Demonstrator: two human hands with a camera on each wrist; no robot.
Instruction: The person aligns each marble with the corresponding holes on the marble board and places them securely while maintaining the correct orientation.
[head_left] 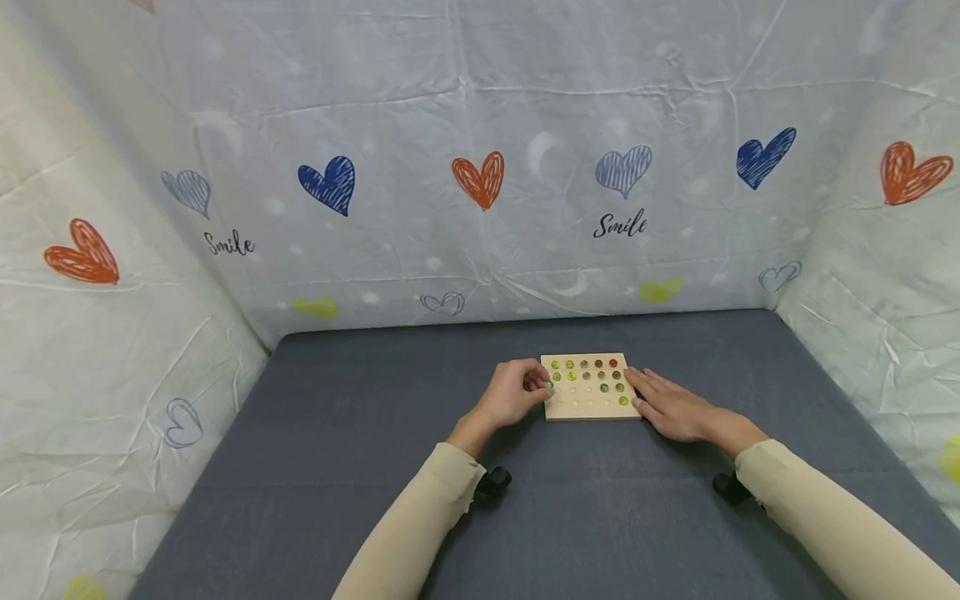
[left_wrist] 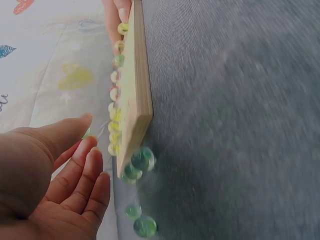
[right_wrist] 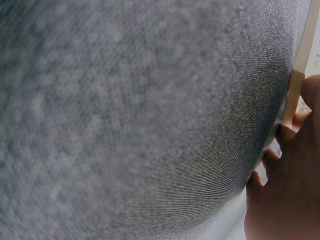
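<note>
Step in hand, as judged: seating marbles in the pale wooden pegboard (head_left: pixel 573 409), which lies flat on the table between both hands. The left hand (head_left: pixel 513 390) pinches a green marble (left_wrist: pixel 86 133) at the board's left edge; the right hand (head_left: pixel 672 406), fingers extended, rests against the right edge. Next move appears to call for lowering the marble into a vacant hollow and releasing cleanly. Loose green marbles (left_wrist: pixel 145 226) lie near the board's left end. Surface: dark grey tablecloth (head_left: pixel 600 533). Surround: creased white curtain (head_left: pixel 390 225) printed with hearts and "Smile".
</note>
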